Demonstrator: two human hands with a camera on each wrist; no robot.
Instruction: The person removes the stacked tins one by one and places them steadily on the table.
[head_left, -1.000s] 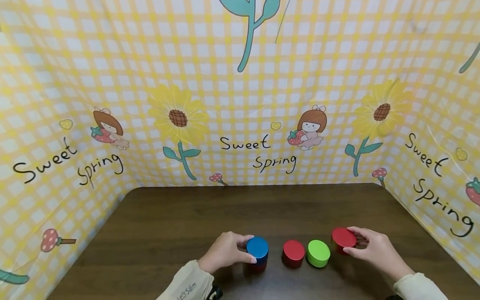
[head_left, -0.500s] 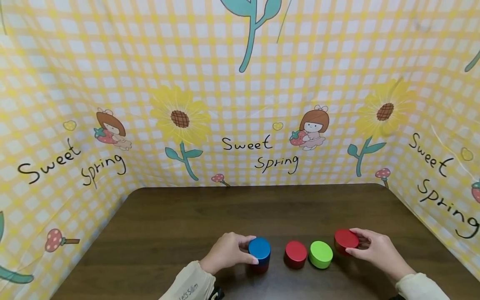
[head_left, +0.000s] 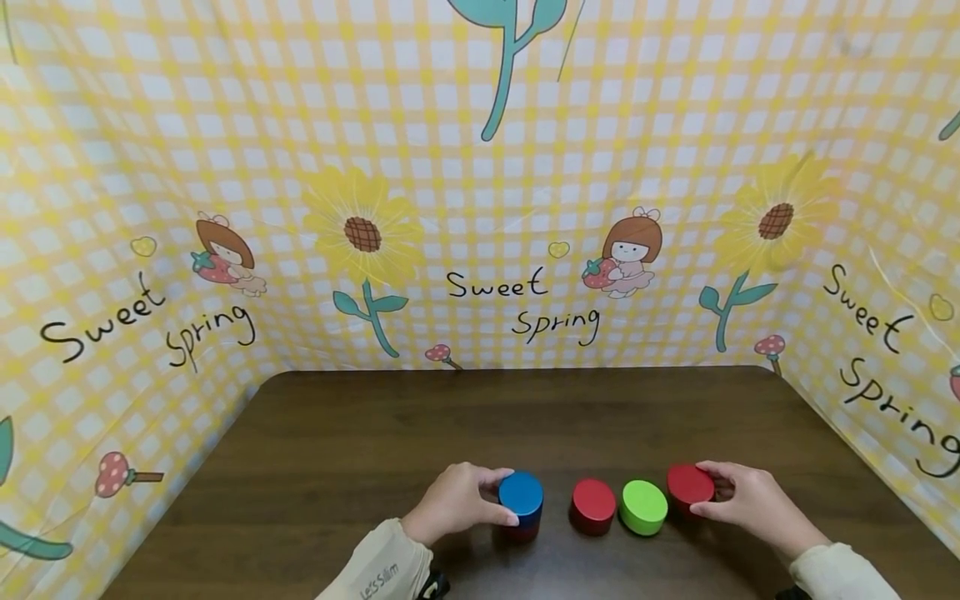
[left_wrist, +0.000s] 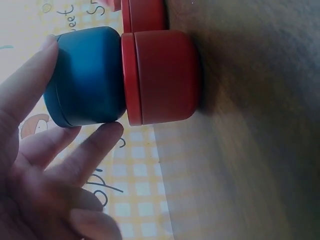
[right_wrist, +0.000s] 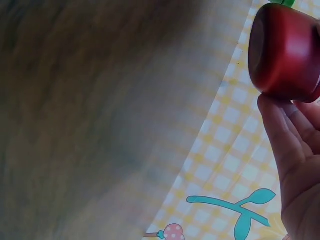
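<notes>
My left hand pinches a blue round lidded tin between thumb and fingers. The blue tin stands on top of a red lidded tin, mostly hidden under it in the head view. On the right, my right hand grips another red tin from its right side. In the right wrist view this tin's dark underside shows, off the table, with a fingertip against its wall. Between the hands a third red tin and a light green tin stand side by side, the green one nearest the right hand's tin.
A dark wood-grain table carries everything. Yellow-checked cloth with printed flowers and lettering hangs behind and along both sides of it.
The red tin in my right hand has come down and slightly nearer the green tin. My left hand stays on the blue tin; the head view has shifted a little.
</notes>
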